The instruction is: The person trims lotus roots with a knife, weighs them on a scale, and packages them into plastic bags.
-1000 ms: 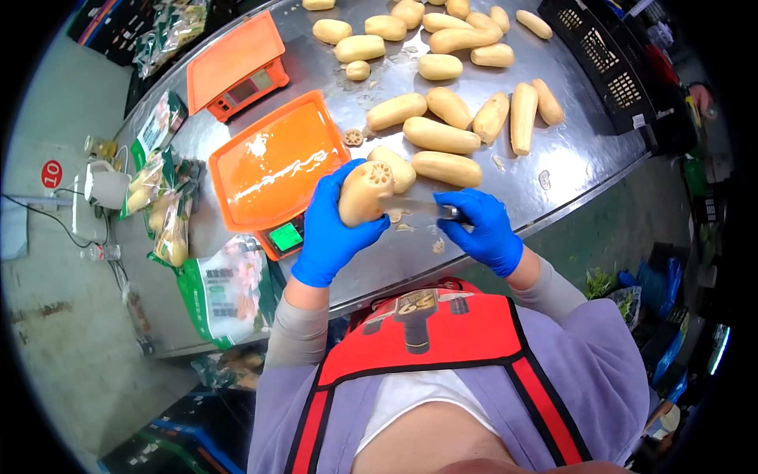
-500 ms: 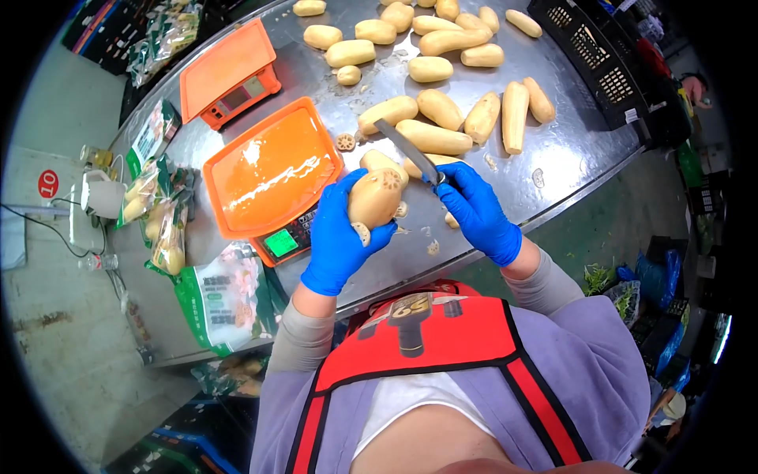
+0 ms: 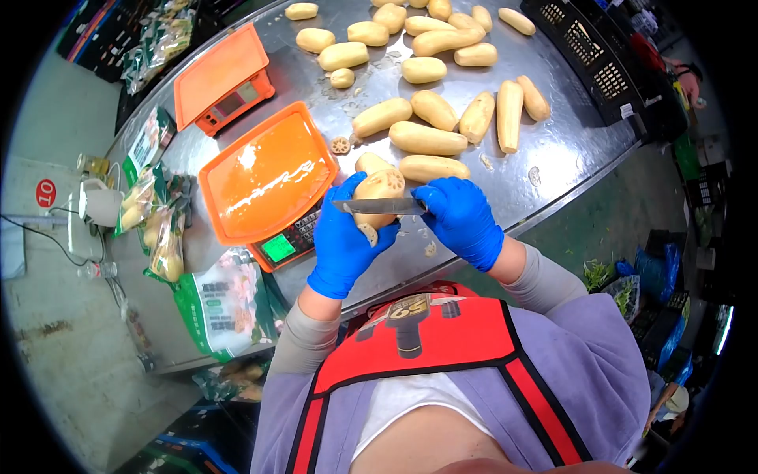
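A peeled lotus root (image 3: 377, 188) sits in the left hand (image 3: 343, 245), above the near edge of the metal counter (image 3: 580, 146), its holed end facing up. The left hand is wrapped round it, gripping, and a pale piece (image 3: 368, 234) shows by the thumb; whether it is cut free I cannot tell. The right hand (image 3: 460, 221) is closed on the handle of a knife (image 3: 387, 206). Half a second ago the blade pointed up and away towards the far edge; now it lies level across the root, its tip over the left hand. That brings the edge back to the root, so I judge trimming to be in hand, though contact is unclear from above.

Just beyond the left hand stands an orange scale (image 3: 209, 189), its display lit green, with a second orange scale (image 3: 221, 79) behind it, towards the far left. A small holed root end (image 3: 340, 145) lies beside the nearer pan. More roots (image 3: 427, 138) spread from the middle to the far edge. Packed bags (image 3: 167, 245) line the left edge, a green-and-white bag (image 3: 229, 304) lies at the near left corner, and a black crate (image 3: 588, 63) stands along the right edge.
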Tool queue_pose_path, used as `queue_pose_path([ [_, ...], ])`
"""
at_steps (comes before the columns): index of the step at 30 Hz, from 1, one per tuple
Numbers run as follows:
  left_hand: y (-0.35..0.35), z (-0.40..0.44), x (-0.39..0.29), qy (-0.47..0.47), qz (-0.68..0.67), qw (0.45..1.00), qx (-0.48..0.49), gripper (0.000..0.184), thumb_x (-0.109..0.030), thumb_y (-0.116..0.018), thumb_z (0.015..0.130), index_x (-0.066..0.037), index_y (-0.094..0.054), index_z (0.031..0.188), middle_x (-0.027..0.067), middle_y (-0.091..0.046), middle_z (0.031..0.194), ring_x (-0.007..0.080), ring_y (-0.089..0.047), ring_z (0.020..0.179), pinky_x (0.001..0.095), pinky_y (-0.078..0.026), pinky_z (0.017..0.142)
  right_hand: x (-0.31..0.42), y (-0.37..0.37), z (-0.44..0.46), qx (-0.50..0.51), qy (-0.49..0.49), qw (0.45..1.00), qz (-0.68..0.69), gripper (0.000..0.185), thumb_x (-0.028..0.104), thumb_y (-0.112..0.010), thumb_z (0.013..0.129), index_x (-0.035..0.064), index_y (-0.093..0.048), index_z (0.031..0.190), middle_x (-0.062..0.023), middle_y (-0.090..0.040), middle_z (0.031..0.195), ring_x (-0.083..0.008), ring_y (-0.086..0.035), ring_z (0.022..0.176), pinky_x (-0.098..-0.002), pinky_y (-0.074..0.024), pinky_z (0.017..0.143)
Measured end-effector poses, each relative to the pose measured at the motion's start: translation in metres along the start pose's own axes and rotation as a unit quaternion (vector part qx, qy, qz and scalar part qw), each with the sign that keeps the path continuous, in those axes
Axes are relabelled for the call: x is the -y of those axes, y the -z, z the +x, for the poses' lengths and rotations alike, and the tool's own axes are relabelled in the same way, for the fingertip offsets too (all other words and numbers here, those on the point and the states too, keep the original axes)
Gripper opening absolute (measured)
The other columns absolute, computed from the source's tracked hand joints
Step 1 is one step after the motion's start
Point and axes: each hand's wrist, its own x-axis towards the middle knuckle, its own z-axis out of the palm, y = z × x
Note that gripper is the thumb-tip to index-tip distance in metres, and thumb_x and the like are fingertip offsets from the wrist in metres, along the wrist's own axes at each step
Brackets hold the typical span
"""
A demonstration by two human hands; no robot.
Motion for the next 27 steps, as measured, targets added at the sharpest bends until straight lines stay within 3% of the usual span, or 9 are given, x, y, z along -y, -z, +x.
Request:
queue_pose_path([
  [4, 0.012, 0.002, -0.021, -0.049, -0.005, 0.998, 0.025, 0.063, -0.013, -0.078, 0.060, -0.004, -0.051, 0.117, 0.0145, -0.058, 0.101, 0.0292, -0.059, 0.091, 0.0370, -0.047, 0.079, -0.060, -0.020, -0.009, 0.122, -0.144, 0.979, -0.078, 0.010, 0.013, -0.055, 0.080, 0.0089, -0.056, 0.089, -0.0138, -0.059, 0.076, -0.0326, -0.060, 0.071, -0.0418, -0.0473, 0.060],
  [6, 0.015, -0.005, -0.029, -0.036, -0.158, 0.987, 0.025, 0.065, -0.011, -0.079, 0.058, -0.005, -0.051, 0.117, 0.0132, -0.056, 0.101, 0.0291, -0.058, 0.092, 0.0365, -0.046, 0.081, -0.116, -0.008, -0.021, 0.020, -0.243, 0.966, -0.092, 0.013, 0.016, -0.050, 0.086, 0.0069, -0.055, 0.093, -0.0170, -0.062, 0.079, -0.0361, -0.060, 0.072, -0.0438, -0.0478, 0.059],
  [9, 0.017, 0.003, -0.023, -0.093, -0.082, 0.992, 0.018, 0.067, -0.009, -0.079, 0.058, -0.004, -0.050, 0.119, 0.0122, -0.055, 0.107, 0.0265, -0.056, 0.097, 0.0349, -0.045, 0.084, -0.110, 0.018, -0.019, -0.049, -0.313, 0.948, -0.033, 0.013, 0.018, -0.054, 0.086, 0.0080, -0.057, 0.093, -0.0166, -0.062, 0.079, -0.0358, -0.060, 0.074, -0.0429, -0.0479, 0.061],
  [15, 0.014, 0.003, -0.008, -0.044, -0.123, 0.990, 0.050, 0.074, -0.006, -0.076, 0.063, -0.003, -0.041, 0.128, 0.0103, -0.050, 0.122, 0.0218, -0.050, 0.111, 0.0344, -0.042, 0.094, -0.065, -0.038, -0.087, 0.131, -0.178, 0.975, 0.029, 0.008, 0.017, -0.060, 0.075, 0.0128, -0.062, 0.081, -0.0102, -0.063, 0.075, -0.0314, -0.061, 0.069, -0.0410, -0.0491, 0.061],
  [17, 0.014, 0.006, -0.008, -0.052, -0.137, 0.987, 0.059, 0.075, -0.007, -0.076, 0.063, -0.002, -0.040, 0.129, 0.0107, -0.048, 0.125, 0.0221, -0.050, 0.112, 0.0347, -0.042, 0.095, -0.051, -0.043, -0.085, 0.309, -0.206, 0.928, -0.041, 0.012, 0.020, -0.058, 0.077, 0.0098, -0.063, 0.078, -0.0147, -0.062, 0.076, -0.0321, -0.061, 0.070, -0.0436, -0.0495, 0.064],
  [18, 0.012, 0.006, -0.004, -0.066, -0.148, 0.985, 0.064, 0.075, -0.007, -0.076, 0.063, -0.002, -0.040, 0.129, 0.0107, -0.048, 0.125, 0.0221, -0.050, 0.112, 0.0347, -0.042, 0.095, -0.050, -0.047, -0.091, 0.281, -0.171, 0.944, -0.029, 0.014, 0.021, -0.058, 0.077, 0.0075, -0.063, 0.076, -0.0168, -0.061, 0.075, -0.0335, -0.061, 0.071, -0.0446, -0.0491, 0.064],
  [22, -0.004, -0.002, 0.022, 0.017, -0.185, 0.977, 0.102, 0.078, -0.009, -0.075, 0.063, -0.001, -0.037, 0.131, 0.0116, -0.046, 0.130, 0.0222, -0.049, 0.114, 0.0355, -0.041, 0.096, -0.042, -0.050, -0.075, 0.301, -0.179, 0.937, -0.016, 0.032, 0.026, -0.066, 0.076, 0.0092, -0.061, 0.102, -0.0175, -0.059, 0.095, -0.0338, -0.059, 0.087, -0.0421, -0.0480, 0.075],
  [25, -0.013, -0.004, 0.014, 0.138, -0.379, 0.909, 0.103, 0.079, -0.014, -0.072, 0.066, 0.000, -0.034, 0.133, 0.0120, -0.044, 0.132, 0.0225, -0.048, 0.115, 0.0358, -0.040, 0.097, -0.024, -0.039, -0.056, 0.153, -0.153, 0.940, 0.263, 0.065, 0.032, -0.072, 0.074, 0.0135, -0.045, 0.131, -0.0157, -0.054, 0.114, -0.0298, -0.054, 0.106, -0.0378, -0.0438, 0.090],
  [27, -0.023, -0.003, 0.002, 0.181, -0.500, 0.843, 0.079, 0.079, -0.016, -0.070, 0.067, 0.000, -0.033, 0.135, 0.0120, -0.044, 0.133, 0.0227, -0.048, 0.115, 0.0357, -0.040, 0.098, -0.007, -0.036, -0.046, 0.109, -0.241, 0.700, 0.663, 0.084, 0.034, -0.074, 0.074, 0.0124, -0.030, 0.142, -0.0132, -0.048, 0.126, -0.0243, -0.046, 0.119, -0.0345, -0.0362, 0.100],
])
